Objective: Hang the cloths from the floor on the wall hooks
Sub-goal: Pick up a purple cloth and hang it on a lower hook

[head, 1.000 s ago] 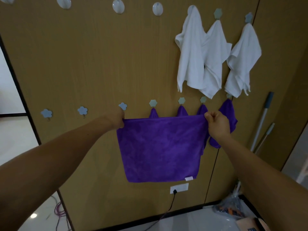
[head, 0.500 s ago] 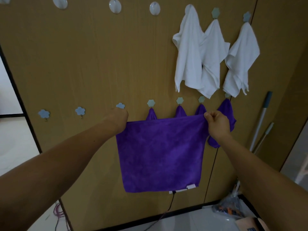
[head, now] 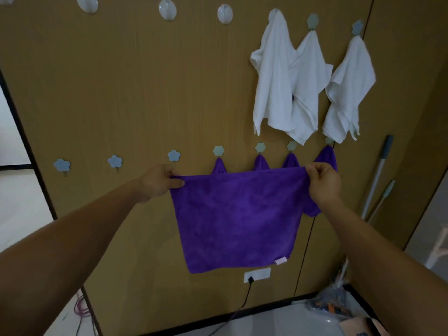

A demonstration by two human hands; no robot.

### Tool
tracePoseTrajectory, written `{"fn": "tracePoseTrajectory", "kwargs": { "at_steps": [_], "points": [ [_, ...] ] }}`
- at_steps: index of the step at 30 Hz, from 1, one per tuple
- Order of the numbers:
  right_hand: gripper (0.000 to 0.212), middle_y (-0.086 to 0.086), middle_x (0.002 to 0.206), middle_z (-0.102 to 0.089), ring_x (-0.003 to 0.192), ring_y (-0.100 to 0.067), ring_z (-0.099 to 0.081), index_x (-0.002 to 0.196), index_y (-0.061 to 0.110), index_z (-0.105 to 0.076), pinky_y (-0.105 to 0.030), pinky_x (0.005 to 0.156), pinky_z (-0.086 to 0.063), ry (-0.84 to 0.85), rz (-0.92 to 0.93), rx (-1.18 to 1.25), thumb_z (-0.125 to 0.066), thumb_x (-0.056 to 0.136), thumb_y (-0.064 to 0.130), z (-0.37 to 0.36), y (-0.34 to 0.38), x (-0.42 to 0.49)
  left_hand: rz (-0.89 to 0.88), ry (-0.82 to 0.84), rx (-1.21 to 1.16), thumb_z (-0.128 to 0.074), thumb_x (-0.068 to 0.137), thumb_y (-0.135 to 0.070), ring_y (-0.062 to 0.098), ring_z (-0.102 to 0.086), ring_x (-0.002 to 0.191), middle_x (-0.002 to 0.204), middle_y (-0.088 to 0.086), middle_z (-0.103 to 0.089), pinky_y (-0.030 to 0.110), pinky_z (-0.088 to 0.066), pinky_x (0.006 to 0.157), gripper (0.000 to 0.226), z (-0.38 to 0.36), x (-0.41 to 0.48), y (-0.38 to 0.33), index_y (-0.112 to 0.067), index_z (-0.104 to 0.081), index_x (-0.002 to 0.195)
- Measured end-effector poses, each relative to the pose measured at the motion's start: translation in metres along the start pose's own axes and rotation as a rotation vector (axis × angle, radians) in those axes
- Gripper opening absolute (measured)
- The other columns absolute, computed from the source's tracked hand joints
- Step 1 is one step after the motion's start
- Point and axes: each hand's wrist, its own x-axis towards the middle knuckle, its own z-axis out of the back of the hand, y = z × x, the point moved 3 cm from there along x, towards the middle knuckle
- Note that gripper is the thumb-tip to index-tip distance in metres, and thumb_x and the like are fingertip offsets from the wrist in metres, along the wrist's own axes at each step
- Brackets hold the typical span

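A purple cloth point(head: 237, 219) hangs spread flat in front of the wooden wall. My left hand point(head: 158, 181) pinches its top left corner and my right hand point(head: 323, 183) pinches its top right corner. Just above my left hand is a bare blue flower hook point(head: 174, 155). Behind the spread cloth, several purple cloths point(head: 261, 163) hang from the lower row of hooks, mostly hidden. Three white cloths point(head: 274, 76) hang from the upper hooks at the right.
Two more bare flower hooks point(head: 115, 161) sit to the left, and white oval hooks point(head: 167, 9) line the top. Mop handles point(head: 378, 178) lean at the right. A wall socket point(head: 257, 275) with a black cable sits below the cloth; a cluttered bag point(head: 334, 301) lies on the floor.
The cloth dropped slightly and then came back up, staying stretched between both hands. My left hand sits a little closer under the bare flower hook.
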Motion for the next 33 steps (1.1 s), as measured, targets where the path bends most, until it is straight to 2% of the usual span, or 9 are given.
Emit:
{"fn": "tracePoseTrajectory", "kwargs": {
  "at_steps": [3, 9, 13, 16, 19, 22, 27, 30, 33],
  "points": [
    [0.027, 0.0, 0.094, -0.064, 0.088, -0.015, -0.057, 0.107, 0.007, -0.063, -0.032, 0.076, -0.045, -0.039, -0.022, 0.029, -0.05, 0.098, 0.03, 0.003, 0.0, 0.003, -0.019, 0.054, -0.378, -0.07, 0.084, -0.015, 0.022, -0.069, 0.093, 0.095, 0.005, -0.073, 0.027, -0.055, 0.072, 0.016, -0.004, -0.007, 0.007, -0.007, -0.065, 0.098],
    [0.028, -0.011, 0.105, -0.068, 0.098, -0.03, -0.062, 0.105, 0.007, -0.065, -0.041, 0.083, -0.05, 0.017, -0.124, -0.165, -0.047, 0.099, 0.027, 0.008, -0.019, 0.005, -0.122, 0.119, -0.712, -0.06, 0.092, -0.018, 0.017, -0.066, 0.099, 0.105, 0.006, -0.07, 0.029, -0.052, 0.084, 0.024, -0.018, -0.006, -0.024, -0.004, -0.065, 0.11],
    [0.038, -0.011, 0.087, -0.062, 0.094, -0.036, -0.063, 0.074, 0.012, -0.059, -0.046, 0.083, -0.051, 0.252, -0.139, -0.417, -0.048, 0.096, 0.041, -0.004, -0.003, -0.014, -0.165, 0.141, -0.522, -0.063, 0.091, -0.014, 0.015, -0.069, 0.084, 0.091, 0.005, -0.073, 0.022, -0.054, 0.069, 0.014, -0.037, -0.004, -0.075, -0.005, -0.067, 0.102],
    [0.037, 0.009, 0.096, -0.066, 0.096, -0.011, -0.061, 0.096, 0.023, -0.066, -0.03, 0.087, -0.046, 0.406, 0.035, -0.031, -0.051, 0.092, 0.056, -0.029, 0.05, -0.05, -0.169, 0.196, -0.235, -0.064, 0.091, -0.014, 0.007, -0.068, 0.072, 0.078, -0.001, -0.071, 0.018, -0.052, 0.062, 0.01, -0.062, -0.003, -0.103, -0.01, -0.062, 0.1],
    [0.028, 0.013, 0.087, -0.073, 0.083, 0.002, -0.067, 0.091, 0.027, -0.071, -0.011, 0.071, -0.048, 0.655, -0.003, 0.369, -0.055, 0.092, 0.05, -0.051, 0.093, -0.08, -0.159, 0.232, -0.058, -0.065, 0.09, -0.015, 0.018, -0.068, 0.093, 0.101, 0.011, -0.069, 0.031, -0.056, 0.084, 0.03, -0.086, -0.003, -0.107, -0.01, -0.055, 0.117],
    [0.019, 0.008, 0.083, -0.073, 0.073, 0.007, -0.066, 0.097, 0.014, -0.071, -0.005, 0.061, -0.045, 0.776, 0.009, 0.42, -0.06, 0.095, 0.028, -0.062, 0.103, -0.091, -0.144, 0.283, 0.018, -0.067, 0.088, -0.013, 0.029, -0.057, 0.116, 0.124, 0.022, -0.059, 0.039, -0.047, 0.101, 0.047, -0.095, -0.007, -0.094, 0.001, -0.048, 0.128],
    [0.02, -0.002, 0.087, -0.071, 0.078, -0.004, -0.064, 0.093, 0.006, -0.07, -0.021, 0.073, -0.052, 0.638, 0.116, 0.285, -0.057, 0.097, 0.021, -0.078, 0.103, -0.097, -0.106, 0.265, -0.119, -0.071, 0.085, -0.017, 0.026, -0.062, 0.091, 0.093, 0.017, -0.062, 0.042, -0.05, 0.088, 0.044, -0.091, -0.017, -0.074, -0.008, -0.05, 0.122],
    [0.018, 0.008, 0.077, -0.063, 0.074, -0.006, -0.058, 0.086, 0.018, -0.062, -0.025, 0.073, -0.048, 0.486, 0.186, 0.177, -0.053, 0.098, 0.027, -0.083, 0.113, -0.091, -0.098, 0.243, -0.25, -0.071, 0.086, -0.019, 0.038, -0.065, 0.1, 0.106, 0.024, -0.067, 0.051, -0.05, 0.09, 0.033, -0.086, -0.021, -0.059, -0.004, -0.058, 0.112],
    [0.025, 0.005, 0.073, -0.059, 0.07, -0.009, -0.055, 0.086, 0.014, -0.059, -0.029, 0.071, -0.046, 0.37, 0.205, 0.172, -0.048, 0.099, 0.033, -0.08, 0.122, -0.077, -0.092, 0.26, -0.328, -0.07, 0.087, -0.019, 0.031, -0.068, 0.099, 0.106, 0.017, -0.071, 0.041, -0.056, 0.088, 0.032, -0.083, -0.025, -0.043, 0.001, -0.061, 0.11]
  ]
}}
